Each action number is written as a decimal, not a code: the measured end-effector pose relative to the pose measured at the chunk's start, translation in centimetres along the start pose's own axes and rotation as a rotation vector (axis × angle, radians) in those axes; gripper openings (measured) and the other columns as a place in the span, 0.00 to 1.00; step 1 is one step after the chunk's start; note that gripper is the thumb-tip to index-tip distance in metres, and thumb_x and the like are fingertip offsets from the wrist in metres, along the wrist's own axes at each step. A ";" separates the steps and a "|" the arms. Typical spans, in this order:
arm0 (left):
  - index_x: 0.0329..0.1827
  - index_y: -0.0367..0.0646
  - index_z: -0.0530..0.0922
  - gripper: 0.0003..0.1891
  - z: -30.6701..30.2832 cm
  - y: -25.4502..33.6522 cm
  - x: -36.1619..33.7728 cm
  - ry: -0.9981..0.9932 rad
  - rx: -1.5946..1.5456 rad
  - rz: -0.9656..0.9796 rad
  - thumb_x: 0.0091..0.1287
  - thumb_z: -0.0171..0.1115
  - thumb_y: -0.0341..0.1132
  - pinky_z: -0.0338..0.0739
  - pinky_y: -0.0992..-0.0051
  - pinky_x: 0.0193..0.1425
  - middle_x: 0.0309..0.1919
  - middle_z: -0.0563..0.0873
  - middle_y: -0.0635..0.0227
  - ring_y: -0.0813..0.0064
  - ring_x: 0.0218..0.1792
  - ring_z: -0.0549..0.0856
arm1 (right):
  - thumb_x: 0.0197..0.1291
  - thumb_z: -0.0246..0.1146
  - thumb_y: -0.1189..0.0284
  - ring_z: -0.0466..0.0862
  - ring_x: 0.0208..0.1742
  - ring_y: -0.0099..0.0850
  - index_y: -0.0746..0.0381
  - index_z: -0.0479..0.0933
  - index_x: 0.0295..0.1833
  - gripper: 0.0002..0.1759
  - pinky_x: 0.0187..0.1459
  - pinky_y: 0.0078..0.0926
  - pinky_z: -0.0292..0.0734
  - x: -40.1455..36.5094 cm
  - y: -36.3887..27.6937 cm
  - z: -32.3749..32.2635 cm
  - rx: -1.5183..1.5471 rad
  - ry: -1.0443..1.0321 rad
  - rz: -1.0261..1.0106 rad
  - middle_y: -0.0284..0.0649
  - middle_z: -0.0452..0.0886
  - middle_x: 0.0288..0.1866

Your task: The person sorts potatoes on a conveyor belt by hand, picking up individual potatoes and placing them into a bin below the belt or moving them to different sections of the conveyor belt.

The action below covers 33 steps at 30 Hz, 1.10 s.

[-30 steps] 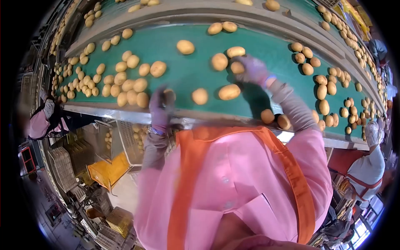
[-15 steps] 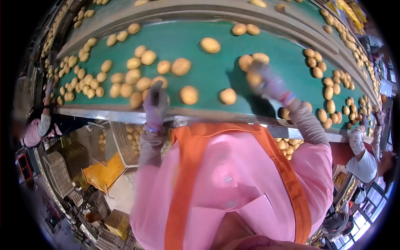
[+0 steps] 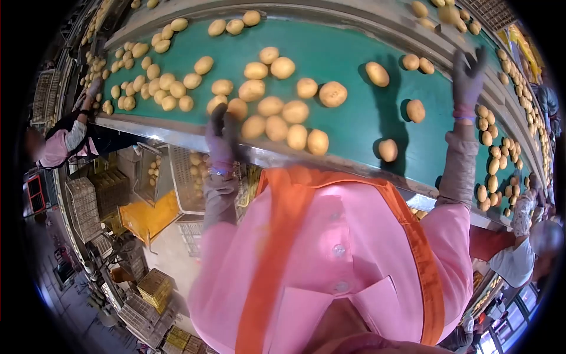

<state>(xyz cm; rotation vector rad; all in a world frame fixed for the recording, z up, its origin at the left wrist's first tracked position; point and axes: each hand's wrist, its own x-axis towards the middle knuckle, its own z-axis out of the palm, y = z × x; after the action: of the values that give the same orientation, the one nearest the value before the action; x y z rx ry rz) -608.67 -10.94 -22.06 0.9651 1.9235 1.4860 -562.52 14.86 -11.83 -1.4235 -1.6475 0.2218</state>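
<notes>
My right hand [image 3: 469, 82], in a purple-grey glove, is raised over the right part of the green conveyor belt [image 3: 348, 56]. Its fingers are spread and hold nothing; a long shadow falls on the belt to its left. A single potato [image 3: 415, 111] lies on the belt beside that shadow. My left hand [image 3: 220, 138], gloved too, is at the belt's near edge with fingers pointing up and apart, slightly blurred. Close to its fingertips lie a potato [image 3: 237, 109] and a loose cluster of potatoes [image 3: 276, 128]. No potato shows in its grasp.
A metal rail [image 3: 330, 164] runs along the belt's near side. Below left are a crate [image 3: 187, 177], an orange chute [image 3: 150, 217] and stacked yellow crates [image 3: 155, 288]. Co-workers stand at the left [image 3: 62, 144] and right [image 3: 513, 262], their hands at the belt.
My right hand has let go of a potato and moved right and up, its fingers now spread. Potatoes have shifted across the view, which has turned slightly. My left hand remains near the belt edge.
</notes>
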 end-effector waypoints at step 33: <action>0.59 0.38 0.77 0.25 0.5 2.4 27.1 -0.623 0.253 0.366 0.64 0.68 0.44 0.79 0.69 0.47 0.47 0.86 0.61 0.69 0.43 0.85 | 0.59 0.66 0.61 0.75 0.63 0.47 0.53 0.72 0.67 0.30 0.65 0.47 0.68 -11.3 -20.7 26.4 -0.262 -0.872 -0.531 0.43 0.76 0.63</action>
<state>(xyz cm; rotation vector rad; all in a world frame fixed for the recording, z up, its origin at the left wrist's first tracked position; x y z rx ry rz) -624.30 11.18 -19.28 1.7284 1.5386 0.9470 -596.77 9.47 -18.95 -1.0534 -2.7905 0.3571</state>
